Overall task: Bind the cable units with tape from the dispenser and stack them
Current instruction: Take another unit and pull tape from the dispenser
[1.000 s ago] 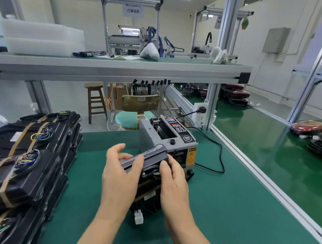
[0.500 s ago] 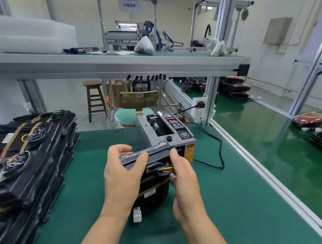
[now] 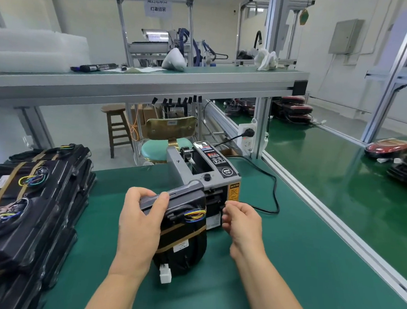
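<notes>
The cable unit [image 3: 182,225] stands on its lower end on the green table mat [image 3: 286,270], mid-table and right up against the front of the tape dispenser [image 3: 211,167]. Two tan tape bands [image 3: 182,234] cross it at a slant, and a white connector [image 3: 165,275] hangs at its foot.

My left hand [image 3: 138,222] grips the unit's top left corner, thumb over the near face and fingers curled over the upper edge. My right hand [image 3: 241,220] sits at the dispenser's outlet with fingers curled and thumb drawn to forefinger. Whether any tape is between them I cannot tell, as the outlet is hidden behind the unit and the knuckles.

The unit's back is out of sight. Its face with the coloured wires looks toward me, and the grey top edge runs from the left hand up to the dispenser. The true long axis is foreshortened, so I can't call it.

The stack of bound units [image 3: 28,201] lies at the left — cut off by the frame.
</notes>
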Motion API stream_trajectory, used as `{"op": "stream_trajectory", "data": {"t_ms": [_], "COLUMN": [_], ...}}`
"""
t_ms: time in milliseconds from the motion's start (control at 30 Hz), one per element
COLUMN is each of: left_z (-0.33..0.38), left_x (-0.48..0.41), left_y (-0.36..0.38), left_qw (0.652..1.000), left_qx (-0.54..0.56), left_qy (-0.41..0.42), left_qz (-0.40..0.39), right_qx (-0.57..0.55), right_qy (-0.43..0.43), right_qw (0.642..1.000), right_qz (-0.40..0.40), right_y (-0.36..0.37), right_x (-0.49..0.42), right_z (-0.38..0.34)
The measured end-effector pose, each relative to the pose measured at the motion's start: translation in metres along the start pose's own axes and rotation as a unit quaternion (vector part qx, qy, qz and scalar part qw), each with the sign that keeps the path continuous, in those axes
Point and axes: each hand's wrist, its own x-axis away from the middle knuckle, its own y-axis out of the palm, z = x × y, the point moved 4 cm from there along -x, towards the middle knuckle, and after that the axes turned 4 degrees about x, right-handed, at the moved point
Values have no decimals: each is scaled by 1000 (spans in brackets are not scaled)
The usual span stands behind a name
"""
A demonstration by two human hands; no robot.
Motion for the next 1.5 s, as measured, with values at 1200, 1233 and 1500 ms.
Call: {"op": "stream_trajectory", "data": {"t_ms": [1200,1233,1500], "left_z": [-1,0,6], "left_x": [-9,-8,-2], "left_y": [-16,-16,-14], "left_qw": [999,999,1000], "left_qx": [-43,-43,-16], "left_qy": [15,18,11], "left_qz": [13,11,16], "right_qx": [14,-15,-144], "right_qy": [40,53,85], "right_qw": [998,998,985], "right_qz": [42,35,-30], "right_y": [22,19,10], "right_x": [-1,1,36], "right_z": [2,4,-14]}}
